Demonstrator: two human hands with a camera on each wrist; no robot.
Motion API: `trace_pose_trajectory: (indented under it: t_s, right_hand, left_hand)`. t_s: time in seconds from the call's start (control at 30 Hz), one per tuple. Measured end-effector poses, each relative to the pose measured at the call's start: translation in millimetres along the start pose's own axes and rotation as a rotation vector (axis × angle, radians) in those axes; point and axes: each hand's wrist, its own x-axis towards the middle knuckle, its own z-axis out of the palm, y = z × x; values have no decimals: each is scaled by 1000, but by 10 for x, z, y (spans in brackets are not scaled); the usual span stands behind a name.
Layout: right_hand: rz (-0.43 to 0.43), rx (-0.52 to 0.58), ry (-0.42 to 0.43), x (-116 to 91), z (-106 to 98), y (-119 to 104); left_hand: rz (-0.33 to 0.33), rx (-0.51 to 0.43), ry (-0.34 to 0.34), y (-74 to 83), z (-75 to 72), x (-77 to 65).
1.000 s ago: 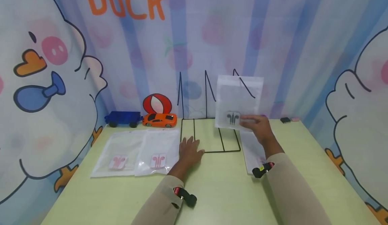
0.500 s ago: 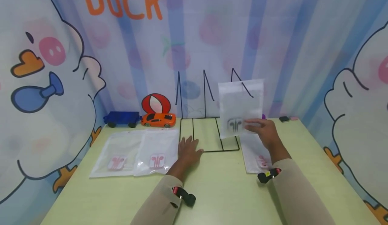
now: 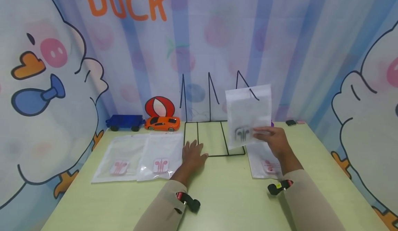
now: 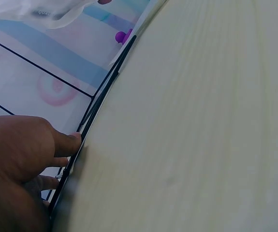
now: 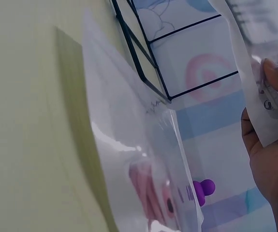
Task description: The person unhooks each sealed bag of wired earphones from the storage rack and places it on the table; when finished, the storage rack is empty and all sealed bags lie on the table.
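My right hand [image 3: 275,142] pinches the lower right edge of a white plastic pouch [image 3: 248,110] with dark earphones printed or packed low in it. The pouch hangs upright, slightly tilted, at the right hook of a black wire rack [image 3: 228,141]. That hook's tip shows in front of the pouch's top; whether it passes through a hole I cannot tell. Spread fingers of my left hand [image 3: 193,156] rest on the rack's base at its front left. In the left wrist view the thumb [image 4: 68,143] touches the base wire.
Two pouches with pink earphones, a left one [image 3: 119,155] and a right one [image 3: 163,151], lie left of the rack. Another pink-earphone pouch [image 3: 262,162] lies below my right hand. Behind stand an orange toy car [image 3: 163,123], a blue toy trailer [image 3: 125,122] and small black block [image 3: 291,122].
My right hand has moved down and slightly right, toward me, bringing the pouch lower and tilting it a little. The left hand stays on the rack's base.
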Motion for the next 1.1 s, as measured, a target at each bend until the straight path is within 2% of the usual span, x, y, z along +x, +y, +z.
trace_pose_trajectory:
  t_s: [0.4,0.7,1.1]
  right_hand:
    - [-73,-8,-16,-207,-100,-18]
    - [-95,6,-42,-368,-179,-16]
    - [-168,106,-83,-548,-321,-95]
  left_hand:
    - [0,19,-3,-18,0,-15]
    - [7,11,-1,0,-8,-30]
    - [14,23,4,-5,-4,7]
